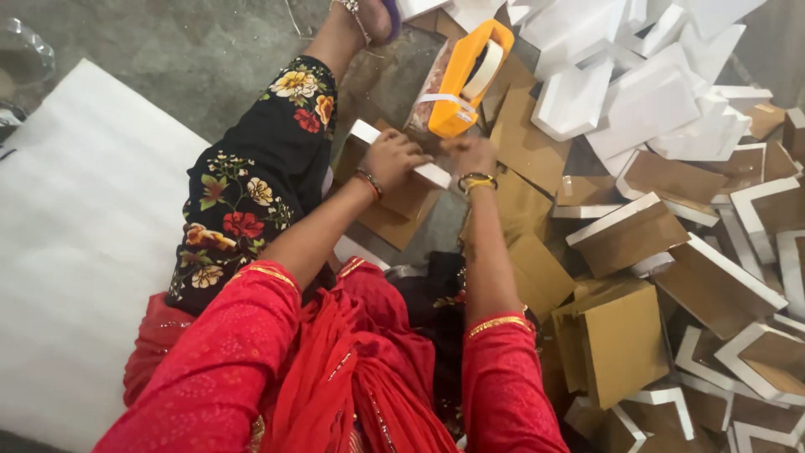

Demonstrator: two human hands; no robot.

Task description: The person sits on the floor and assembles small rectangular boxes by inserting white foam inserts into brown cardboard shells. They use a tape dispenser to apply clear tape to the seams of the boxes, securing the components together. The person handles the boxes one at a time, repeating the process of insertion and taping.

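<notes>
Both your arms reach forward, elbows bent, red sleeves to the elbow. Left hand [394,159] curled in a closed grip; right hand [471,156] fisted just beside it.

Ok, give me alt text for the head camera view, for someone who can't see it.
Seen from above, a seated person's left hand and right hand grip a white-edged cardboard piece over their lap, beside an orange tape dispenser. A heap of white-trimmed brown cardboard boxes fills the right; a white foam sheet lies left.
</notes>
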